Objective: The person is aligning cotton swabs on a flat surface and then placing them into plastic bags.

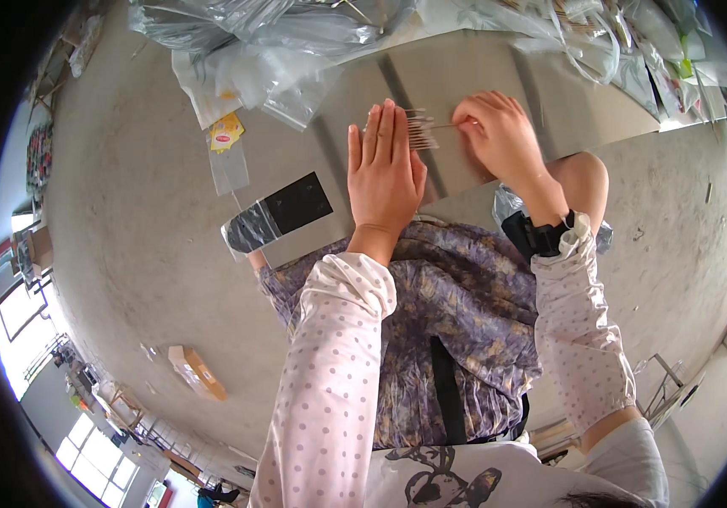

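Observation:
My left hand (383,165) lies flat, palm down, on the metal tabletop (482,68), its fingers stretched out. From under its right side stick out several thin pale sticks (422,131), side by side; their other ends are hidden by the hand. To the right, my right hand (499,135) is closed in a pinch on one thin stick (443,126), which points left toward the bunch. Left of my left hand, a flat black and clear plastic bag (298,203) lies at the near table edge.
Crumpled clear plastic bags (296,34) pile up along the far side, with more plastic bags (596,42) at the far right. A small yellow packet (226,132) lies at the left table edge. An open cardboard box (198,372) stands on the concrete floor (143,254).

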A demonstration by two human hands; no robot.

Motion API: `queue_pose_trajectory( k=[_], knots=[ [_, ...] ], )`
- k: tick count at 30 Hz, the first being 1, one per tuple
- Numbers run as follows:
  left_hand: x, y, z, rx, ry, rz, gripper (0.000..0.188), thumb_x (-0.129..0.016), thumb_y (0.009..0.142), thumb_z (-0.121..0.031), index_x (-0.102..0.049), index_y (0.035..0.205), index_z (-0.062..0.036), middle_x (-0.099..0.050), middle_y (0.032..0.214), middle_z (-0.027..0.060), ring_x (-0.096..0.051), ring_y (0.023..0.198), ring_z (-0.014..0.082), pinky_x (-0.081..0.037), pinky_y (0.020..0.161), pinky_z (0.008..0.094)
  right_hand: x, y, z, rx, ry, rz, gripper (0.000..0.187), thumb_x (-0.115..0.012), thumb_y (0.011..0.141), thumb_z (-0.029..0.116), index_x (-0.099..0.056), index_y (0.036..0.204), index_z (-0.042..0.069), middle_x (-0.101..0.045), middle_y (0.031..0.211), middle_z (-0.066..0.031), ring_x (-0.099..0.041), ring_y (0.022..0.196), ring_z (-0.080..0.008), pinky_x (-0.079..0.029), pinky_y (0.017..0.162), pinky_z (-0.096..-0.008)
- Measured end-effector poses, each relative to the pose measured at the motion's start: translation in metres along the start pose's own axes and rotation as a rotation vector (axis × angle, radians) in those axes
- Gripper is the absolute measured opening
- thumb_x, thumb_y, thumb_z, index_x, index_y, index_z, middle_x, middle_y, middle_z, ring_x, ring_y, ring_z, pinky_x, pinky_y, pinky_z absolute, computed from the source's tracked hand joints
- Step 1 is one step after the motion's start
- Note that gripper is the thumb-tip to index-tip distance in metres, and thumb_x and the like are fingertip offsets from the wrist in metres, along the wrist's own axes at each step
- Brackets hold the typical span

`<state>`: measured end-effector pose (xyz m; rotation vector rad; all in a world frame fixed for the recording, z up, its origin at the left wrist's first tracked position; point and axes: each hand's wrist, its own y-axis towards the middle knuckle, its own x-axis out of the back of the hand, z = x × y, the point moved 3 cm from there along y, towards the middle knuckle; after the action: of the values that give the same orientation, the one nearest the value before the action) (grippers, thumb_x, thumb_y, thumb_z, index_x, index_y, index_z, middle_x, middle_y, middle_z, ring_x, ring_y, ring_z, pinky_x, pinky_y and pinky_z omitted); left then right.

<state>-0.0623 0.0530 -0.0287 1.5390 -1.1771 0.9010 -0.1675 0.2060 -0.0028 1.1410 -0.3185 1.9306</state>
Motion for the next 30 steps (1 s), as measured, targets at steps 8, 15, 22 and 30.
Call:
queue_pose_trajectory(
  k=[8,15,22,30],
  knots=[
    [0.006,0.001,-0.004,-0.006,0.01,-0.071,0.049,-0.056,0.089,-0.02,-0.054,0.135,-0.0041,-0.051,0.14,0.01,-0.048,0.128,0.0279,-0.033,0.112,0.0507,0.008,0.012,-0.025,-0.204,0.089,-0.106,0.012,-0.061,0.079,-0.002,-0.063,0.086,0.007,-0.064,0.086,-0.0091,-0.061,0.088,-0.032,-0.049,0.077,-0.0421],
    [0.005,0.002,-0.003,-0.003,-0.033,-0.102,0.056,-0.056,0.09,-0.023,-0.046,0.141,-0.0029,-0.049,0.143,0.0126,-0.047,0.131,0.0297,-0.031,0.113,0.0521,-0.024,0.043,0.01,0.009,0.117,-0.064,0.013,-0.057,0.081,-0.002,-0.065,0.085,0.007,-0.064,0.089,-0.0098,-0.06,0.096,-0.0308,-0.049,0.085,-0.0424],
    [0.011,-0.007,-0.001,-0.083,-0.121,-0.079,0.067,-0.056,0.092,-0.027,-0.034,0.148,0.0013,-0.039,0.153,0.0174,-0.037,0.142,0.0354,-0.023,0.117,0.0549,0.0,-0.002,0.018,-0.194,0.386,-0.156,0.016,-0.055,0.086,-0.004,-0.068,0.089,0.005,-0.064,0.09,-0.0077,-0.063,0.085,-0.0256,-0.051,0.075,-0.0344],
    [-0.009,0.019,-0.023,-0.037,0.106,0.154,0.097,-0.049,0.094,-0.06,-0.017,0.151,0.0111,-0.021,0.158,0.0299,-0.02,0.148,0.0414,-0.019,0.119,0.0534,0.0,-0.028,-0.006,-0.48,0.87,-0.473,0.01,-0.058,0.091,-0.003,-0.066,0.097,-0.001,-0.065,0.091,-0.0069,-0.064,0.076,-0.0134,-0.05,0.068,-0.0262]
  ],
)
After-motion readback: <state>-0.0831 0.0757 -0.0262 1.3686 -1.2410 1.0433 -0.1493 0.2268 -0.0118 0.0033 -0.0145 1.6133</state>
